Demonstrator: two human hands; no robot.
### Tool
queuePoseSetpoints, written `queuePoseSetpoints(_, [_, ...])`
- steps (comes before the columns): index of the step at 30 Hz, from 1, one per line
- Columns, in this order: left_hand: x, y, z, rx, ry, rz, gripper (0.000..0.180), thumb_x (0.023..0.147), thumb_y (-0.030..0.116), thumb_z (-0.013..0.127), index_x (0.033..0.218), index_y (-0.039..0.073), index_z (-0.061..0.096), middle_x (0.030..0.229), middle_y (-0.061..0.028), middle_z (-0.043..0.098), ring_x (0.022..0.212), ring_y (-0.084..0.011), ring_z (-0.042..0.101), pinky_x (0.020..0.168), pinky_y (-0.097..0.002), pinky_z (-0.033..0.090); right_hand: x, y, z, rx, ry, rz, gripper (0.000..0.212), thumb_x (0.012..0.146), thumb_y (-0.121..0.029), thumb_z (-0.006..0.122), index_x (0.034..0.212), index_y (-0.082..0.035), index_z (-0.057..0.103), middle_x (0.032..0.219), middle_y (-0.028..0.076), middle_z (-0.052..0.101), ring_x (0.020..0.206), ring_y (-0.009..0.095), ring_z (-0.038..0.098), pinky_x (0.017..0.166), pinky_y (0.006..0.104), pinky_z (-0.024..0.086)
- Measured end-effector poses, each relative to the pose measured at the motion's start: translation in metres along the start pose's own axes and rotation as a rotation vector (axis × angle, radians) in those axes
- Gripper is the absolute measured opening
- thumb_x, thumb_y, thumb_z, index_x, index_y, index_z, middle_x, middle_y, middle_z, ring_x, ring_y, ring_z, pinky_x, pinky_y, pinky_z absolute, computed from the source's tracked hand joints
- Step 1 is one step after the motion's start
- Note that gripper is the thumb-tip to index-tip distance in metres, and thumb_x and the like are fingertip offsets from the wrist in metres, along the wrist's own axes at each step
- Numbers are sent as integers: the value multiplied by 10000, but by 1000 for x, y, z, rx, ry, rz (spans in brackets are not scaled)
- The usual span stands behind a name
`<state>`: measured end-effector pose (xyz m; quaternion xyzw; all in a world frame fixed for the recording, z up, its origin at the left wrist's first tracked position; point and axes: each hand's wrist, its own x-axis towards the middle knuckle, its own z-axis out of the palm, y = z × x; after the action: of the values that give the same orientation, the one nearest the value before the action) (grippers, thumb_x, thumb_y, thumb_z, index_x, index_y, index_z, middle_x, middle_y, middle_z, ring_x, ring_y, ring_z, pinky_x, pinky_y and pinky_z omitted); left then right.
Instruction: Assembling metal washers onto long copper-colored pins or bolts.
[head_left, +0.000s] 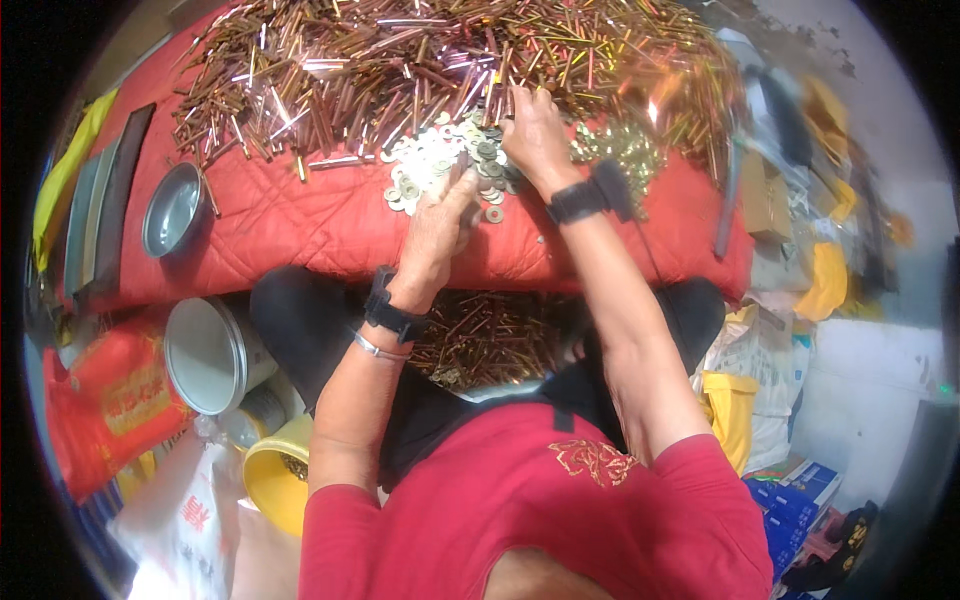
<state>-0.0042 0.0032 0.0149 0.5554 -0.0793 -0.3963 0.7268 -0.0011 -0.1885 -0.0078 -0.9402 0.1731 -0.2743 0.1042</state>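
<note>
A heap of copper-coloured metal rods covers the far part of a red quilted cloth. In front of it lies a pile of shiny flat metal washers, and small gold-coloured pieces are to the right. My left hand rests at the near side of the washers, fingers pinched together around a small dark piece that is too small to name. At the near edge of the rods, beside the washers, my right hand has its fingers curled. What those fingers hold is hidden.
A metal bowl stands on the cloth's left side. More rods lie in a container below, between my legs. At lower left are a white-lidded bucket and a yellow bucket. Blue boxes sit at lower right.
</note>
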Motion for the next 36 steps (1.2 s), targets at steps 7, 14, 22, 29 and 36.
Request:
queuePoseSetpoints(7, [25,-30,-10,381,16,387,220,941,150,537,1099,16,613,773,34,587,607,-29,469,524,-184,374,7,15,-4,-163,-210,-24,299,729,-60,625,998,37,538,1003,272,545,899,428,593,776,473,508])
queuePoseSetpoints(14, [20,-33,8,305,-184,154,238,938,181,557,1112,29,615,835,26,615,613,-34,516,535,-199,419,-36,50,-77,402,-318,252,292,749,-86,545,1005,51,562,775,157,611,702,266,610,650,402,487])
queuePoseSetpoints(22, [19,-6,-4,80,25,209,297,946,284,533,1057,32,644,812,8,631,503,-32,442,435,-169,326,-96,37,-84,750,-293,281,266,912,-158,510,1144,-54,585,897,57,650,703,125,577,636,273,470])
queuePoseSetpoints(29, [13,-3,-17,-186,35,143,324,953,261,521,1127,-11,552,758,-53,596,550,-83,537,448,-196,410,-89,1,-74,244,-228,-72,132,852,-168,586,914,-73,654,823,178,652,763,351,635,670,427,507])
queuePoseSetpoints(36, [16,-7,-19,-350,-54,130,297,929,260,581,1029,-20,593,817,-30,593,693,-119,580,621,-229,498,-67,-9,-94,-218,-495,-179,132,778,-130,550,775,-75,670,746,172,651,721,342,650,627,459,515])
